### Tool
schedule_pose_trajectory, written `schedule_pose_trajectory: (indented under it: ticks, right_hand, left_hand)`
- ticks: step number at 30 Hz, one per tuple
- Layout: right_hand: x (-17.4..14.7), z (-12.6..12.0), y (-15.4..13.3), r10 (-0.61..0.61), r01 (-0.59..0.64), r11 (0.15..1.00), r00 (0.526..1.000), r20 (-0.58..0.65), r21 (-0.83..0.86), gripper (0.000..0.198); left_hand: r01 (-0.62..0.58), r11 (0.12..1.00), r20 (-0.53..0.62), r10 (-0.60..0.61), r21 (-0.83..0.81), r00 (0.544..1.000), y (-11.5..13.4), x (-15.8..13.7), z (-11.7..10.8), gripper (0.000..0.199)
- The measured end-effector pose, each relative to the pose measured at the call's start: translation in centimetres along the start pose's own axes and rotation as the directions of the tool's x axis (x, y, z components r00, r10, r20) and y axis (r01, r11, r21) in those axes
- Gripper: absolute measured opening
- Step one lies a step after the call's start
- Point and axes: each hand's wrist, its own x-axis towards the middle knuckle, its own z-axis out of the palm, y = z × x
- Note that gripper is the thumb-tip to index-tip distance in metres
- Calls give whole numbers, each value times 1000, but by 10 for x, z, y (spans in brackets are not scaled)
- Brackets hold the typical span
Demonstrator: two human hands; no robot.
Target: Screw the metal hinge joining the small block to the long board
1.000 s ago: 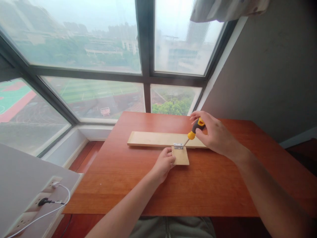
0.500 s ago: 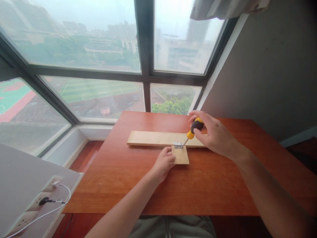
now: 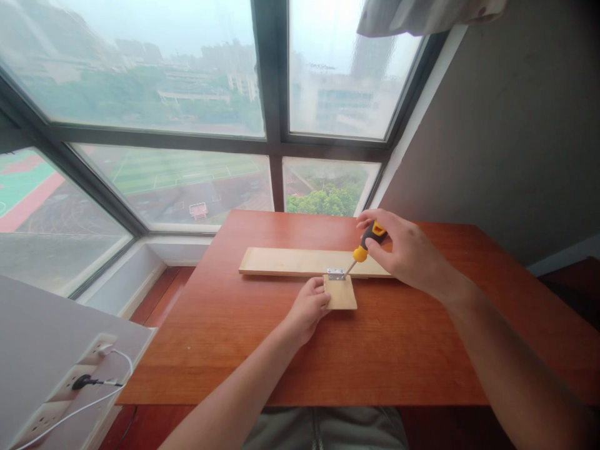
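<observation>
Left hand (image 3: 307, 310) pinches a squarish wooden board (image 3: 341, 297) by its edge, right hand (image 3: 412, 255) grips a screwdriver (image 3: 369, 242), glossy tabletop (image 3: 375, 359) around both.

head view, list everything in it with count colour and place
screwdriver: 1, yellow and black, tip at the bracket
metal bracket: 1, silver, at the small board's far edge
small board: 1, pale wood, above the table's middle
long board: at least 1, pale wood, beyond the small one
table: 1, red-brown, centre
window frame: 1, dark grey, beyond the table
fabric: 1, greyish, top right
black plug: 1, black, in a lower-left socket
white plug: 1, white, above the black one
floor: 1, reddish, left of the table
trousers: 1 pair, grey-green, bottom centre
left hand: 1, bare, on the small board
right hand: 1, bare, around the screwdriver handle
</observation>
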Motion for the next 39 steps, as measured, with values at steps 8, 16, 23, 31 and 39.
schedule_pose_trajectory:
  ticks: [8,16,23,31,39]
  right_hand:
    - [1,7,-4,101,-135,915,989,-108,-381,31]
    - [-1,4,-1,-59,60,997,998,-28,52,42]
    - [-2,8,-3,75,-91,981,993,-95,-172,27]
    - [-1,-1,-5,-7,3,997,999,45,78,41]
    - [2,5,-5,94,-97,990,995,-35,-106,39]
  left_hand:
    - [2,1000,-12,-2,-3,1000,1,-1,1,33]
    - [0,1000,-9,0,-5,1000,2,-1,2,33]
    - [2,1000,-12,-2,7,1000,2,-2,3,35]
    - [2,1000,-12,-2,9,1000,1,-2,3,35]
    - [4,1000,-11,-4,16,1000,2,-2,2,33]
